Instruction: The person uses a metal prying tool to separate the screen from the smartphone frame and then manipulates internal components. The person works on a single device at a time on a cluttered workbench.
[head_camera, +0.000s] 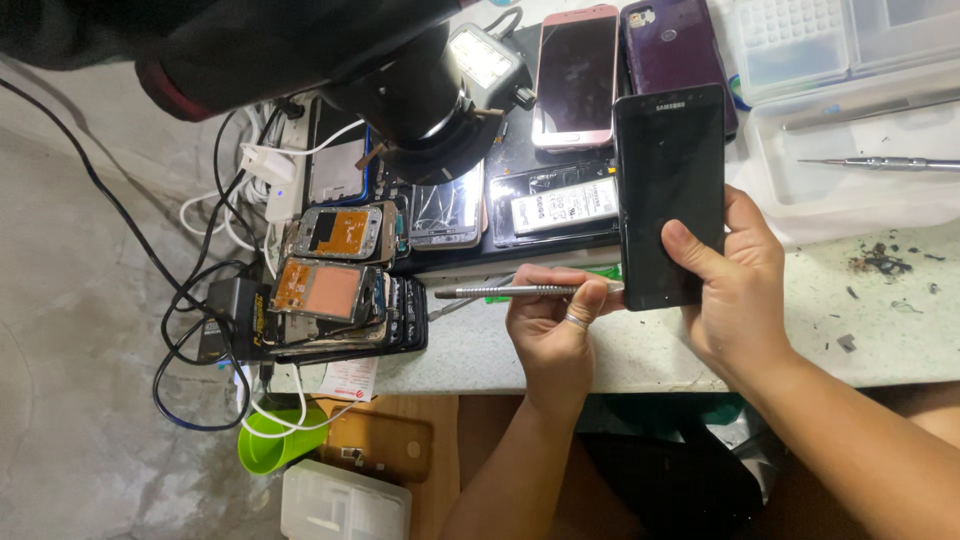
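Right hand (735, 290) grips the black phone (670, 195) upright; left hand (550, 325) pinches the metal tool (510, 291) level — tip touching the phone's lower left edge.

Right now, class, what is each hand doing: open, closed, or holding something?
Left hand: closed on a thin metal tool, its tip at the phone's edge.
Right hand: closed on an upright black phone.

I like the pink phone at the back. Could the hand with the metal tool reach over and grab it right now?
Probably not right away. The left hand is shut around the metal tool, so its fingers are busy. The path to the pink phone looks open, though the black phone in the right hand is close beside.
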